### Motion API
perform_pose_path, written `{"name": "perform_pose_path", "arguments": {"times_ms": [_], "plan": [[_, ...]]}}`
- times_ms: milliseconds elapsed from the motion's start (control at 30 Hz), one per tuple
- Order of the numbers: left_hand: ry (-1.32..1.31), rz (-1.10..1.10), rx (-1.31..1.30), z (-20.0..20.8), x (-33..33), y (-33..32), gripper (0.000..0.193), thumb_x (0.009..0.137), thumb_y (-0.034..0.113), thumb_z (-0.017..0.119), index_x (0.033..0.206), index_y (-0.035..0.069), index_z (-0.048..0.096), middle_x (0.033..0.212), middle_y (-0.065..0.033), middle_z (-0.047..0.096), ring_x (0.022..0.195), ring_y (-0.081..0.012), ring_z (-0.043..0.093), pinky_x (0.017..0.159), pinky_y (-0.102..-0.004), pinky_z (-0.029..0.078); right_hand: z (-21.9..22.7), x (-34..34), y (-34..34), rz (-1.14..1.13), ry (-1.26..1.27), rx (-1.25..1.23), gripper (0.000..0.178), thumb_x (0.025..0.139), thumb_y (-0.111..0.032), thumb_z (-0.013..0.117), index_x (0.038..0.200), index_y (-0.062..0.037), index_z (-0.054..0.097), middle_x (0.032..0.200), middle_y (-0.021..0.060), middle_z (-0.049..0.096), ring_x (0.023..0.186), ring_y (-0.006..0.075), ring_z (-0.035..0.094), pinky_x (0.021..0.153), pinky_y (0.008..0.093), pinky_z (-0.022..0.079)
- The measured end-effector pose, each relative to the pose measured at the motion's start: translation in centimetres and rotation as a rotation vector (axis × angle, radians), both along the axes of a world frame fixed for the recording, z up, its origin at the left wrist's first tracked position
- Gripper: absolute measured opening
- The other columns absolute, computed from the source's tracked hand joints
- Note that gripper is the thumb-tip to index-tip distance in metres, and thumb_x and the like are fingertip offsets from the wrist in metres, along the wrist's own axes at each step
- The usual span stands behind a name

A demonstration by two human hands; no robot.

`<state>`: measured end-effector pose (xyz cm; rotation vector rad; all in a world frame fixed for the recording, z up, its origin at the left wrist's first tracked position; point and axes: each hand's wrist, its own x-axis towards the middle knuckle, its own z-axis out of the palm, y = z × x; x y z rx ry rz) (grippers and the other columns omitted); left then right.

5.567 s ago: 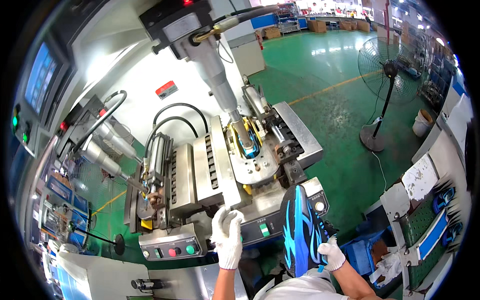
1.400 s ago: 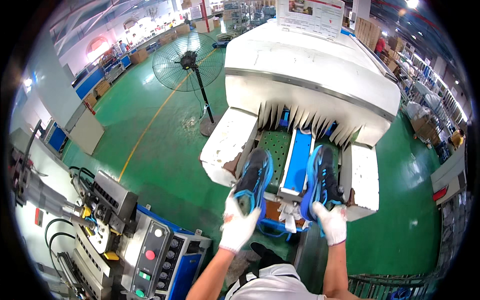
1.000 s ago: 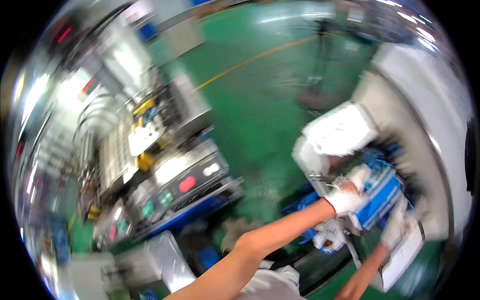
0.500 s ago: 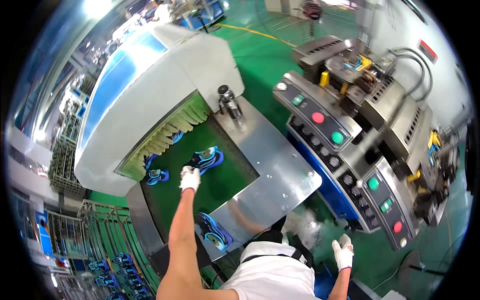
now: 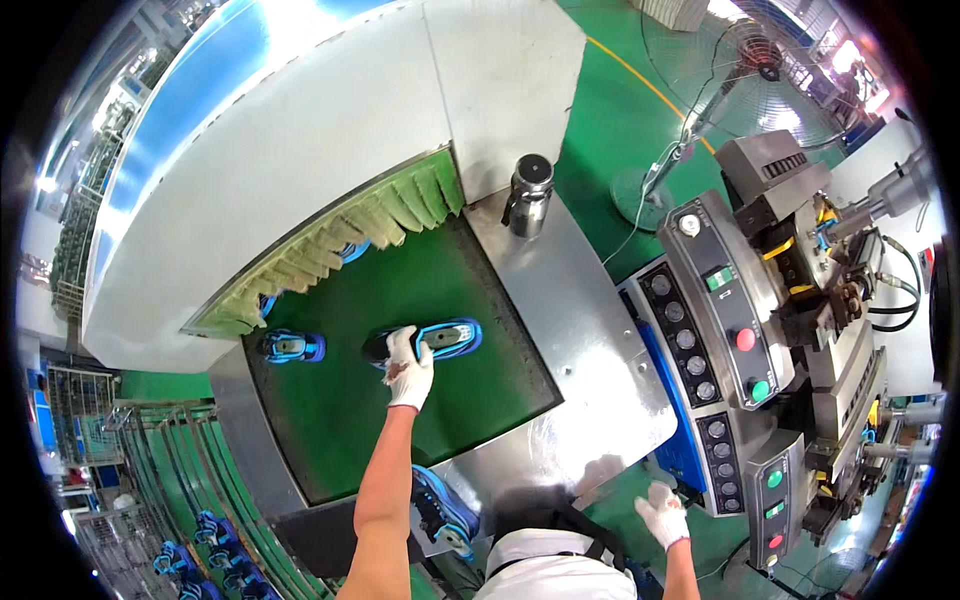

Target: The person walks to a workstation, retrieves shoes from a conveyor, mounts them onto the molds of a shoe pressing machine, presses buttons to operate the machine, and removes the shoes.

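My left hand (image 5: 408, 375), in a white glove, reaches over the green conveyor belt (image 5: 470, 395). Its thumb and fingers close around the middle of a black and blue shoe (image 5: 455, 337), which lies sideways on the belt. A second blue shoe (image 5: 292, 346) rests farther left, below the fringed opening. At the metal table's front edge, beside my waist, sits another blue and black shoe (image 5: 445, 510). My right hand (image 5: 662, 515), also gloved in white, hangs at my right side. Its fingers are loosely apart and nothing shows in them.
A green fringe curtain (image 5: 380, 220) hangs at the white machine's (image 5: 330, 130) mouth, with shoes partly behind it. A steel flask (image 5: 530, 195) stands on the table. At right is a button panel (image 5: 725, 300); behind it, a fan (image 5: 765, 60). Racked shoes (image 5: 225, 550) are lower left.
My view has shifted toward the conveyor. The held shoe has turned from slanting to nearly level across the belt, with my left hand now over its middle. My right hand stays low at my side.
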<state>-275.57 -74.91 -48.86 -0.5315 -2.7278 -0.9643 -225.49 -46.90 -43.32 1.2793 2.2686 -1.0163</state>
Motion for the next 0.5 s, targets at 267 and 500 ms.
{"name": "perform_pose_path", "arguments": {"times_ms": [267, 500], "plan": [[-0.148, -0.381, -0.019, 10.7, 11.4, 4.6, 0.027, 0.082, 0.008, 0.071, 0.107, 0.007, 0.062, 0.110, -0.0157, 0.062, 0.099, -0.0364, 0.065, 0.086, -0.0443, 0.054, 7.0, -20.5, -5.1, 0.615, 0.699, 0.413, 0.064, 0.084, -0.032, 0.070, 0.135, 0.0019, 0.053, 0.119, 0.0229, 0.067, 0.108, 0.0360, 0.067, 0.093, 0.0402, 0.053], [-0.398, -0.712, 0.165, 17.7, 23.1, 14.7, 0.021, 0.080, 0.008, 0.073, 0.100, 0.006, 0.065, 0.105, -0.0138, 0.064, 0.097, -0.0335, 0.065, 0.084, -0.0409, 0.053, 7.6, -16.0, -1.1, 0.395, 0.699, -0.058, 0.051, 0.080, -0.024, 0.069, 0.125, -0.0038, 0.056, 0.105, 0.0192, 0.068, 0.097, 0.0408, 0.067, 0.086, 0.0475, 0.054]]}}
